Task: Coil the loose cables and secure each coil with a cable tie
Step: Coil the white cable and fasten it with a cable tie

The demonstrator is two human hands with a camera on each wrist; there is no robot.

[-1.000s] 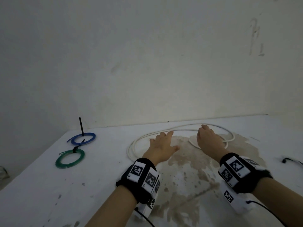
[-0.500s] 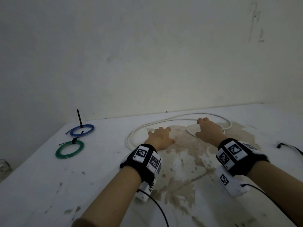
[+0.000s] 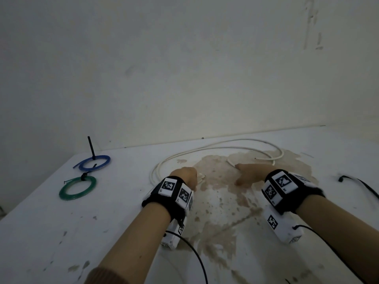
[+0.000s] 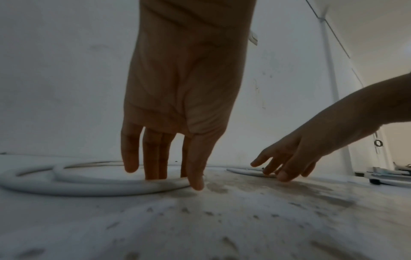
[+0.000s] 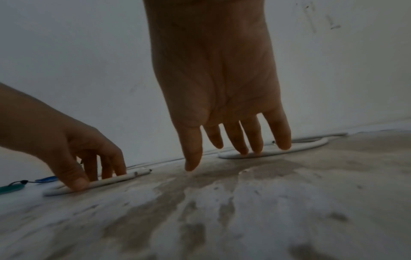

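A long white cable [image 3: 205, 149] lies in loose loops across the stained white table [image 3: 123, 212]. My left hand [image 3: 184, 177] is at the cable's near left part. In the right wrist view its thumb [image 5: 75, 183] sits in front of the cable's left end [image 5: 111, 180] and its fingers behind it, pinching it. My right hand [image 3: 246, 173] is at the cable's right end. Its straight fingertips [image 5: 244, 151] press down on the cable [image 5: 307, 146] while the thumb stays apart. A blue coil [image 3: 94, 162] and a green coil [image 3: 78, 187], each tied, lie at the far left.
The tail of a black cable tie [image 3: 91, 146] stands up from the blue coil. A thin black cable [image 3: 359, 183] lies at the right edge of the table. The wall [image 3: 184, 78] rises right behind the table. Bare tabletop lies near me.
Both hands have drawn back toward me along the table. The left hand went from flat with spread fingers to curled onto the cable. The right hand has shifted to the cable's nearer end.
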